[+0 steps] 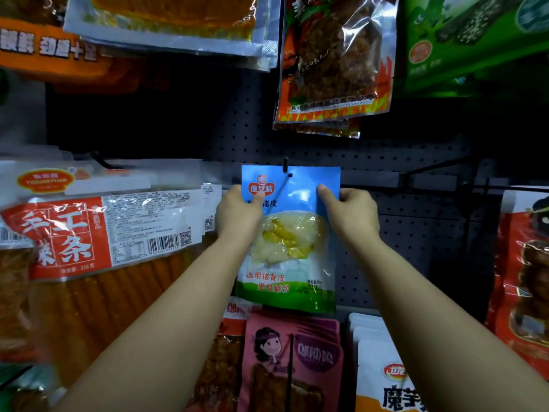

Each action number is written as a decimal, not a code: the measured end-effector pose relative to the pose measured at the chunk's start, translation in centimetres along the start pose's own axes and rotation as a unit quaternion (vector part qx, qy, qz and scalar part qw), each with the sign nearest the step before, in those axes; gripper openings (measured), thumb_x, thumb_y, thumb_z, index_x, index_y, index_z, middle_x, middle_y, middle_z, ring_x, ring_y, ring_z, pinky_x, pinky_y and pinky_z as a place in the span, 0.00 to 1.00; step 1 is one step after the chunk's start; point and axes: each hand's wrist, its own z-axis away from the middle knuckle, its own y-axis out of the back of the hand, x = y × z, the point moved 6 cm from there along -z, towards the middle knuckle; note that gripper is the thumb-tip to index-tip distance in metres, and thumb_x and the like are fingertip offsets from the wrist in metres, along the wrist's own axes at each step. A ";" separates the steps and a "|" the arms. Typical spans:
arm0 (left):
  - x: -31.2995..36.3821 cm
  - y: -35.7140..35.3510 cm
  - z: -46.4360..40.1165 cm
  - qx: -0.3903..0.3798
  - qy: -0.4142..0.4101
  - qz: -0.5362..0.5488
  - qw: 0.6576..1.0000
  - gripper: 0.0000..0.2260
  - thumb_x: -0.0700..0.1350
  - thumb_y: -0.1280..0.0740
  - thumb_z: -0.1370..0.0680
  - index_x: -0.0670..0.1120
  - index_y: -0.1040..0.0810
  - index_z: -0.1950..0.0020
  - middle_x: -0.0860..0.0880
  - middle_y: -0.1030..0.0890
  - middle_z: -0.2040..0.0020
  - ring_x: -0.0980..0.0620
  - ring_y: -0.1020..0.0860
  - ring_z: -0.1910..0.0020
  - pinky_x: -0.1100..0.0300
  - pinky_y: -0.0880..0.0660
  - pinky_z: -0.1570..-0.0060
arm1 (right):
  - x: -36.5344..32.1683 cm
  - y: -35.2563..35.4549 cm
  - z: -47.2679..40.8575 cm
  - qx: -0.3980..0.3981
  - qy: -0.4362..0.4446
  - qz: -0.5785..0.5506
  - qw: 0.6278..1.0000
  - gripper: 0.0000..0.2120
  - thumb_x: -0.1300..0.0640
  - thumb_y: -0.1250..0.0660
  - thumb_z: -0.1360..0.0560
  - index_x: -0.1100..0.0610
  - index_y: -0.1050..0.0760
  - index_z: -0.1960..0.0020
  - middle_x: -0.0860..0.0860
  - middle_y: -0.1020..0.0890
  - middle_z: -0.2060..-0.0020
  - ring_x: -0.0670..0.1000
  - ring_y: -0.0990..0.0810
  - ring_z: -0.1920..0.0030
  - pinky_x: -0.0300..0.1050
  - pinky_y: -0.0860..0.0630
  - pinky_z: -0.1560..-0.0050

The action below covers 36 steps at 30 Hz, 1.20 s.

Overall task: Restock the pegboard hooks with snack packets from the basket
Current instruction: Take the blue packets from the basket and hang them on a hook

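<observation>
Hanging step: left hand (237,212) and right hand (350,214) pinch the blue pork-skin packet (289,242) by its side edges, top hole on the pegboard hook (285,166); next, likely slide it back, then release.

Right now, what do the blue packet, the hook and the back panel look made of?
Blue packet: glossy plastic film, judging by sheen, creases and a clear window showing food.
Hook: thin dark rod, probably coated metal wire; too small to confirm.
Back panel: dark matte pegboard with regular holes, likely painted sheet metal, possibly plastic.
</observation>
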 end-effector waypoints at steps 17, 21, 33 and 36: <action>-4.9 -1.3 7.0 -0.068 -0.037 0.024 0.997 0.31 0.50 0.31 0.25 0.50 0.42 0.26 0.50 0.40 0.29 0.56 0.36 0.35 0.62 0.33 0.41 | 9.1 -2.7 7.1 -0.083 -0.016 -0.127 0.988 0.17 0.43 0.35 0.26 0.52 0.28 0.42 0.44 0.20 0.50 0.45 0.22 0.48 0.40 0.26 0.50; -6.0 -1.8 7.1 -0.082 -0.012 0.048 0.995 0.29 0.47 0.30 0.25 0.50 0.40 0.28 0.47 0.31 0.32 0.48 0.28 0.35 0.49 0.28 0.37 | 9.3 -3.9 7.7 -0.094 -0.039 -0.144 0.984 0.18 0.41 0.37 0.24 0.57 0.24 0.51 0.54 0.17 0.56 0.54 0.18 0.52 0.52 0.21 0.52; -7.1 -1.9 7.6 -0.032 -0.006 0.029 0.999 0.26 0.44 0.33 0.23 0.51 0.39 0.28 0.48 0.35 0.32 0.50 0.31 0.36 0.60 0.32 0.45 | 10.6 -5.1 7.9 -0.100 -0.119 -0.157 0.975 0.14 0.46 0.33 0.25 0.57 0.22 0.57 0.50 0.18 0.63 0.51 0.19 0.59 0.52 0.22 0.54; -8.6 -1.3 9.4 -0.055 0.024 0.056 0.997 0.26 0.42 0.33 0.23 0.51 0.39 0.29 0.50 0.34 0.34 0.48 0.28 0.37 0.47 0.25 0.42 | 11.5 -4.4 10.0 -0.106 -0.129 -0.178 0.970 0.14 0.49 0.31 0.26 0.60 0.25 0.57 0.54 0.22 0.66 0.52 0.24 0.64 0.50 0.27 0.61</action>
